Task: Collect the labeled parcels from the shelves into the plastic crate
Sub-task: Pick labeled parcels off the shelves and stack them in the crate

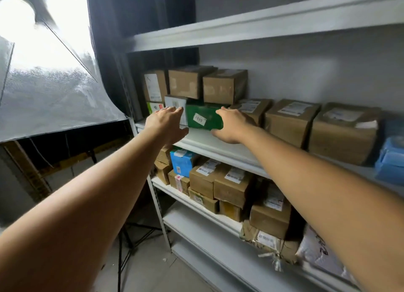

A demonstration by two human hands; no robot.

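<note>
light: softbox point(48, 58) at 10 o'clock, blown out to white, main source | exposure: shelf unit point(218, 143) evenly mid-bright, curtain point(140, 18) at 12 o'clock dark | shadows: soft, deepest under the shelf boards | focus: parcels point(290, 121) soft, label print mostly unreadable | distortion: wide-angle, shelf lines bow toward 3 o'clock

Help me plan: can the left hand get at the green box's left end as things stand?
Probably yes: the left hand is open beside the green box, nothing between; a white box flanks that end, cartons sit on top.
</note>
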